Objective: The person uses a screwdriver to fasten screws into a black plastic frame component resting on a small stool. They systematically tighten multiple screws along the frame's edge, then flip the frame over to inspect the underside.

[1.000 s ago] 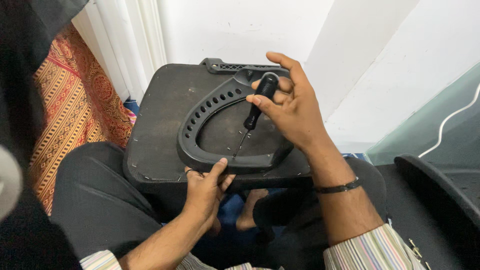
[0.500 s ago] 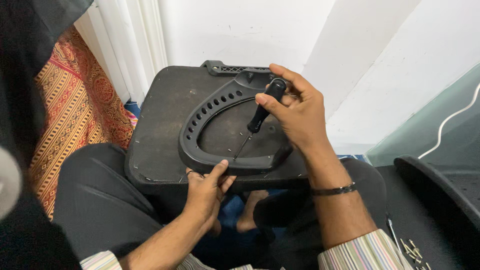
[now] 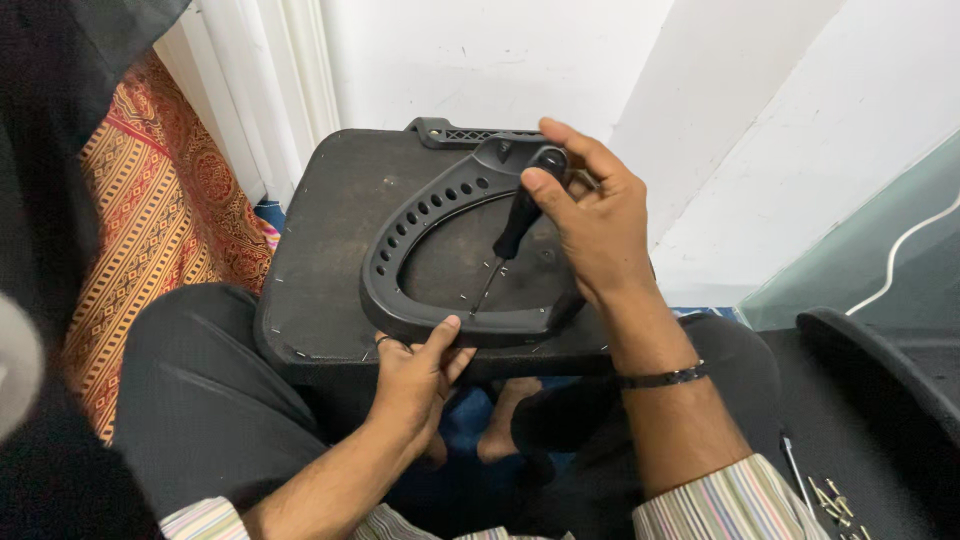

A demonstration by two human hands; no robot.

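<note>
A black upholstered seat panel (image 3: 330, 230) rests upside down across my lap. On it lies a curved black plastic frame (image 3: 410, 225) with a row of holes along its arc. My right hand (image 3: 590, 220) is closed around the black handle of a screwdriver (image 3: 515, 225), whose thin shaft slants down to the frame's lower bar. My left hand (image 3: 415, 375) grips the near edge of the panel and frame, thumb on top of the plastic. A dark band circles my right wrist.
A patterned orange and red cloth (image 3: 150, 230) lies at the left beside a white curtain (image 3: 265, 90). White walls stand behind. Another black part (image 3: 890, 390) and several loose screws (image 3: 835, 500) sit at the lower right, near a glass sheet (image 3: 880, 250).
My right hand shifted its hold on the screwdriver handle and turned slightly. The left hand stayed on the panel's near edge.
</note>
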